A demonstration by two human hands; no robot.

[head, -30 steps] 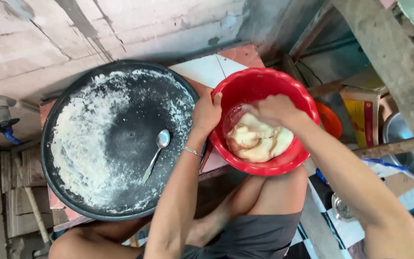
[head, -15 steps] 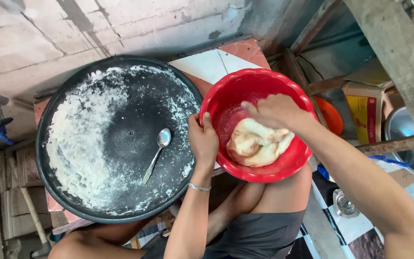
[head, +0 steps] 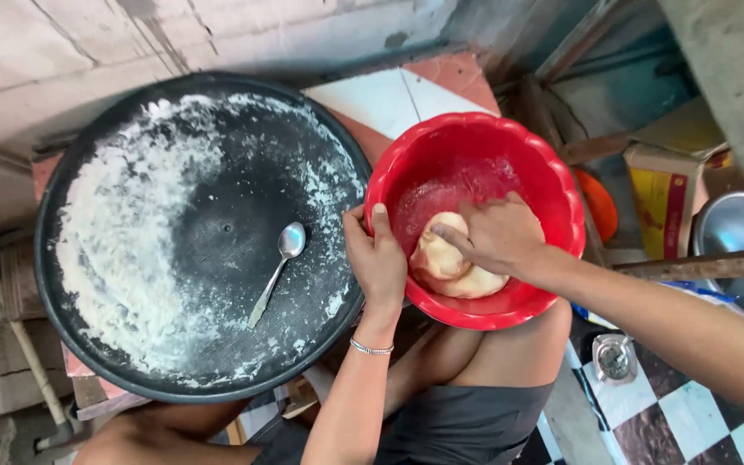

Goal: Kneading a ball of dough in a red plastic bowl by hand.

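Dough [head: 449, 267], one pale lump, sits in the bottom of the one red bowl [head: 475, 146], toward the rim nearest the person. Half a second ago the dough lay more spread out, with its top bare; now the right hand [head: 497, 234] has come down over it and presses it against the near wall, so the lump looks more gathered. That suggests kneading is under way, with the mass coming together rather than breaking apart. The right grip is curled loosely over the dough, fingers pressing rather than closed around it.

The left hand [head: 378, 258] has slid along the rim since a second ago and now clasps the bowl's left edge, thumb over the lip, steadying it. A thin bracelet [head: 370, 348] circles that wrist.

To the left, touching the bowl, lies one large round black tray [head: 217, 379], dusted with white flour over its left half and upper rim. One metal spoon [head: 279, 269] rests on the tray's bare dark part, bowl end toward the red bowl; it has not moved.

Tray and bowl rest on a tiled counter [head: 389, 95] against a pale wall. At the right edge stand one cardboard box [head: 660, 194] and one metal pot [head: 738, 250]. Both hands belong to the person.
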